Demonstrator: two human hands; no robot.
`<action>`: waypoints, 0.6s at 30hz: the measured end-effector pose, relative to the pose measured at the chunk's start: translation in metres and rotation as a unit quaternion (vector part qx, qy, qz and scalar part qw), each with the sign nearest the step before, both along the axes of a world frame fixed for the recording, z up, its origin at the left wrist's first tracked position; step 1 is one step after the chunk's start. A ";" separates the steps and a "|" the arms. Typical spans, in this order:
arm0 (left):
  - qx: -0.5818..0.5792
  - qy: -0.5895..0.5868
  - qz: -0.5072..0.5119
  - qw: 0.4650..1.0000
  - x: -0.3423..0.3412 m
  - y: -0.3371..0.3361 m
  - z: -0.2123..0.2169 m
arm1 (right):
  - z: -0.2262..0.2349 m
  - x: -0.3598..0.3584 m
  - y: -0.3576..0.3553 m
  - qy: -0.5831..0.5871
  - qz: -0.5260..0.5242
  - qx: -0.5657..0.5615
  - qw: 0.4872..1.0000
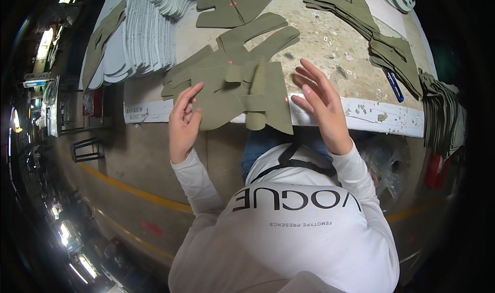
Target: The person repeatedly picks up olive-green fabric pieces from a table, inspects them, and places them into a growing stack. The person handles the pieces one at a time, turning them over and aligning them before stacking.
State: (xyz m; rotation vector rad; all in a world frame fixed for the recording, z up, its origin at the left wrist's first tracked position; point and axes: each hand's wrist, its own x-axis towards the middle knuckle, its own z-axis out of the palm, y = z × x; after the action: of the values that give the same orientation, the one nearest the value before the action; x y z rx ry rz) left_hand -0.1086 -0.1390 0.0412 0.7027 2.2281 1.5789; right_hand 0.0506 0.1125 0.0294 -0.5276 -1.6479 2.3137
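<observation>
We sort flat olive-green cut fabric pieces (232,87) piled at near edge of counter (361,115). Left hand (183,120) rests fingertips on pile's left end, fingers loosely extended, pinching nothing. Right hand (322,105) hovers spread just right of pile, empty. Step, we judge: aligning overlapped pieces. Next move calls for flat, even pressing so overhanging piece stays put.

Left hand (183,122) touching olive fabric piece (232,94) at table edge (361,119); right hand (322,105) open beside it.
</observation>
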 end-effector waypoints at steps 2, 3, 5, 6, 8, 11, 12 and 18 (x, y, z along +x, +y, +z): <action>0.005 -0.025 0.007 1.000 0.005 -0.001 -0.001 | 0.000 -0.008 -0.003 0.039 -0.001 0.008 0.999; 0.044 -0.028 -0.003 0.999 0.007 0.000 0.000 | -0.001 -0.012 -0.004 0.022 -0.012 0.033 0.999; 0.128 -0.043 -0.012 0.991 0.010 0.000 0.003 | -0.004 -0.017 -0.005 0.034 -0.020 0.083 0.996; 0.165 -0.029 -0.010 0.986 0.011 -0.003 0.008 | -0.004 -0.018 -0.005 0.042 -0.022 0.083 0.995; 0.222 -0.006 -0.003 0.975 0.010 -0.017 0.024 | -0.004 -0.018 -0.005 0.021 -0.028 0.068 0.997; 0.301 -0.060 0.046 0.950 0.013 -0.039 0.042 | -0.002 -0.016 -0.006 0.030 -0.033 0.018 0.999; 0.302 -0.042 0.042 0.952 0.013 -0.047 0.047 | 0.000 -0.016 -0.007 0.029 -0.040 0.007 0.999; 0.292 -0.004 0.053 0.955 0.018 -0.082 0.064 | -0.001 -0.019 -0.008 0.030 -0.041 0.020 0.998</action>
State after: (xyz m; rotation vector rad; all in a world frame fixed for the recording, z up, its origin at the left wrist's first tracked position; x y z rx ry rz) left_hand -0.0903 -0.2210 0.1054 0.7246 1.8089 2.3225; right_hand 0.0320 0.1046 0.0285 -0.5028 -1.6108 2.2107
